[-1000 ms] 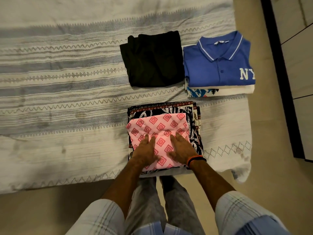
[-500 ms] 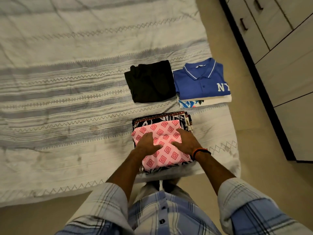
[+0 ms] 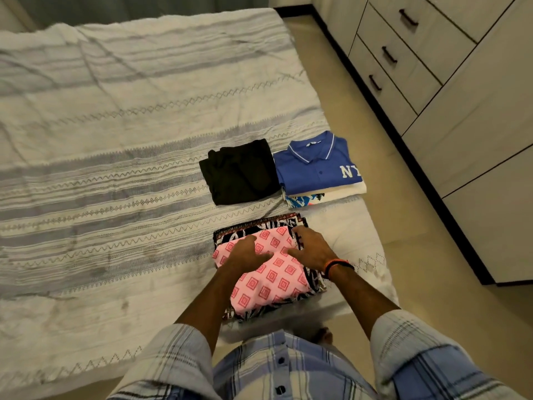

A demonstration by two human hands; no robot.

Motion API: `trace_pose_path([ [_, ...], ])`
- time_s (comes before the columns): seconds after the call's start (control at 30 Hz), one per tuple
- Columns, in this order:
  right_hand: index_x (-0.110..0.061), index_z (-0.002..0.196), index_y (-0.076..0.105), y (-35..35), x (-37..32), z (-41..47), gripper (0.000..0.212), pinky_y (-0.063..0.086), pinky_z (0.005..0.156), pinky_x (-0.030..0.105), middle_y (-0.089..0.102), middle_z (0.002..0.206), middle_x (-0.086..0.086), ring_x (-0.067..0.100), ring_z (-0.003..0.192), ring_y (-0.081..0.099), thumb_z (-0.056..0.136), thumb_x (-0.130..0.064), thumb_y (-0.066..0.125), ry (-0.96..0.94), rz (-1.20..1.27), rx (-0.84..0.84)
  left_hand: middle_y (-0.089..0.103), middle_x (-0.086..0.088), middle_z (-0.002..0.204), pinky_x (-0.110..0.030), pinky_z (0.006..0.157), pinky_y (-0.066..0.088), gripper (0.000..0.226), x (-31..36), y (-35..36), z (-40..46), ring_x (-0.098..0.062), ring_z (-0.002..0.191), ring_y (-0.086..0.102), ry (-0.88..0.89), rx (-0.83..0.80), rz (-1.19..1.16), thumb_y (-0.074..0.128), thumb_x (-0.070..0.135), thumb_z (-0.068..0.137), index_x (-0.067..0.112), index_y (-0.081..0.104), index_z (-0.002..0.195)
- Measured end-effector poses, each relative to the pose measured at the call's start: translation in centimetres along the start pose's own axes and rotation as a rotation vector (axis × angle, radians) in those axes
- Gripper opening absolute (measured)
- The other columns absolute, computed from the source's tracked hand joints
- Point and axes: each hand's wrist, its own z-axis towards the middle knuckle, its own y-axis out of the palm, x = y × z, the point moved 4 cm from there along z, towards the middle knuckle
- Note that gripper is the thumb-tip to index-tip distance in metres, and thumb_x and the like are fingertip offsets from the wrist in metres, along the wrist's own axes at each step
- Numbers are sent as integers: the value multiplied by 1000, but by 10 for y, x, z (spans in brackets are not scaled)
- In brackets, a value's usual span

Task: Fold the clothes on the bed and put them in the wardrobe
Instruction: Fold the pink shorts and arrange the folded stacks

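**Both hands flat on the pink folded cloth at the bed's near edge**

The left hand [image 3: 245,255] lies palm down on the pink diamond-print cloth [image 3: 271,281], fingers spread and slightly curled, pressing on its left part without closing round anything. Just beside it, the right hand [image 3: 310,252] rests open as well, thumb pointing toward the left hand, fingertips reaching the far right corner of the pink cloth and touching the black-and-white patterned garment [image 3: 259,229] stacked beneath it. An orange and black wristband [image 3: 336,267] sits on the right wrist. Both forearms slope down and forward from rolled plaid sleeves [image 3: 427,350], converging on the stack.

This stack sits at the near edge of the bed [image 3: 115,140], which wears a pale striped cover. Farther back lie 2 more folded piles: a black garment [image 3: 239,174] on the left, and just beside it on the right a blue polo shirt [image 3: 314,166] lying on top of a white printed garment [image 3: 323,196]. Across a strip of floor on the right stands the wardrobe [image 3: 461,111], with 3 closed drawers showing dark handles
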Motion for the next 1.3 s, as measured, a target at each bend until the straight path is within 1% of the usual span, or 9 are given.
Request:
trace_pose_path([
  [0.07, -12, 135, 49, -11, 8, 1, 57, 47, 103, 39, 58, 135, 9, 25, 121, 56, 86, -25, 74, -16, 13, 30, 56, -10, 133, -25, 75, 48, 64, 12, 4, 2, -20, 110, 58, -28, 8, -42, 68, 39, 89, 6, 43, 138],
  [0.27, -10, 133, 49, -44, 51, -2, 59, 49, 99, 38, 60, 132, 12, 26, 117, 58, 85, -33, 74, -53, 84, 28, 54, -12, 138, -32, 90, 51, 65, 44, 29, -1, -27, 118, 58, -86, 86, -196, 66, 34, 92, 8, 38, 144],
  [0.53, -6, 132, 48, -40, 96, -4, 58, 51, 97, 39, 59, 130, 15, 28, 114, 59, 86, -31, 73, -67, 61, -110, 47, -14, 146, -34, 100, 41, 71, 18, 69, -31, -31, 130, 49, -285, 180, -327, 67, 39, 90, 5, 38, 145],
  [0.67, -6, 135, 46, -25, 106, 4, 63, 51, 97, 40, 59, 130, 15, 29, 114, 58, 85, -34, 74, -10, 79, -157, 54, -13, 139, -36, 102, 43, 66, -18, 79, -42, -30, 126, 52, -385, 224, -412, 71, 39, 87, 5, 46, 138],
  [0.83, -8, 136, 45, 5, 112, 31, 69, 51, 98, 41, 59, 132, 15, 31, 116, 58, 83, -42, 75, 117, 72, -164, 67, -7, 119, -46, 96, 52, 40, -79, 86, -24, -29, 110, 63, -457, 200, -530, 76, 37, 83, 12, 63, 112],
  [0.93, -6, 135, 46, 25, 116, 58, 71, 49, 100, 46, 58, 133, 16, 34, 118, 57, 82, -43, 76, 184, 83, -150, 68, -3, 118, -46, 93, 53, 56, -117, 88, 5, -27, 106, 66, -500, 155, -514, 73, 48, 77, 12, 63, 119],
  [1.03, -5, 140, 42, 43, 123, 81, 82, 47, 103, 47, 53, 139, 16, 35, 124, 54, 80, -47, 77, 259, 112, -129, 70, -3, 116, -45, 92, 53, 58, -146, 94, 36, -26, 105, 67, -498, 148, -519, 73, 52, 75, 15, 64, 118],
  [1.17, -7, 141, 41, 63, 135, 113, 94, 47, 103, 46, 51, 141, 17, 35, 126, 51, 71, -55, 81, 346, 137, -64, 73, 0, 104, -27, 69, 55, 52, -161, 91, 65, -19, 89, 69, -497, 211, -530, 79, 50, 73, 16, 66, 110],
  [1.3, -4, 145, 35, 86, 147, 137, 114, 45, 104, 47, 42, 145, 18, 37, 129, 47, 60, -64, 83, 428, 176, -58, 69, -2, 106, -44, 75, 61, 111, -243, 140, 108, -24, 96, 69, -641, 230, -545, 69, 94, 27, 22, 61, 111],
])
